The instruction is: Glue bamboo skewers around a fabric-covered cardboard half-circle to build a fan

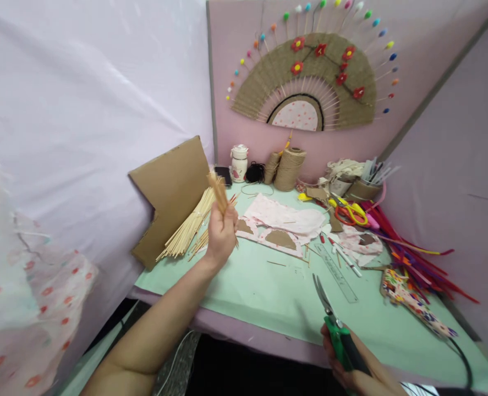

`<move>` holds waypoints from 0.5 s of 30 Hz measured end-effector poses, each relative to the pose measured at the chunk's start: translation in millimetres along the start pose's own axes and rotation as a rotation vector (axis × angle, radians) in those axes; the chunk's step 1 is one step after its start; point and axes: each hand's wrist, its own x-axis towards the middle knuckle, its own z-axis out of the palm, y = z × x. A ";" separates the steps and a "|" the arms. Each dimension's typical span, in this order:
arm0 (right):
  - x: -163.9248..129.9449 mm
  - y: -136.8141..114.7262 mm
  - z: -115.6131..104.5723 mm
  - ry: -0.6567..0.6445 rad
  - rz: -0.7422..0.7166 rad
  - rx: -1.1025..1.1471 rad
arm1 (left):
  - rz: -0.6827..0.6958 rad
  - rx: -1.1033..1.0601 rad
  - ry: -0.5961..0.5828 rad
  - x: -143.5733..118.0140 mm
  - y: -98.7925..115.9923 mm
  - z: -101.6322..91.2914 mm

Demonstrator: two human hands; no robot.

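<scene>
My left hand (221,235) is raised over the table's left half, its fingers wrapped round a bundle of thin wooden sticks (218,191) that points up and is a little blurred. Low on the right, my right hand (353,374) grips the handles of green-and-black shears (339,336), whose metal blades are slightly parted with nothing between them. Behind my left hand lies a larger bundle of pale sticks (186,231). Pink patterned fabric (287,214) and a cardboard half-circle piece (280,238) edged with that fabric lie to its right.
Cardboard (173,187) leans on the left wall. Twine spools (290,169) and a white bottle (239,164) stand at the back. A clear ruler (336,273), yellow scissors (357,214), pipe cleaners (425,264) and a patterned glue gun (412,302) lie right. A decorated fan (260,82) hangs behind.
</scene>
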 end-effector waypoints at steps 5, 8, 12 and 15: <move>-5.0 -16.8 5.9 0.022 0.024 0.081 | -0.072 -0.022 -0.149 -37.5 -34.3 10.6; -9.2 -24.1 6.2 0.053 0.008 0.179 | -0.130 0.026 -0.222 -44.9 -49.1 13.8; -10.6 -44.9 -2.0 0.086 -0.059 0.159 | -0.084 -0.067 -0.141 -36.1 -49.5 17.0; -5.8 -67.1 -14.8 0.084 -0.123 0.075 | -0.219 0.096 -0.273 -34.0 -49.5 18.1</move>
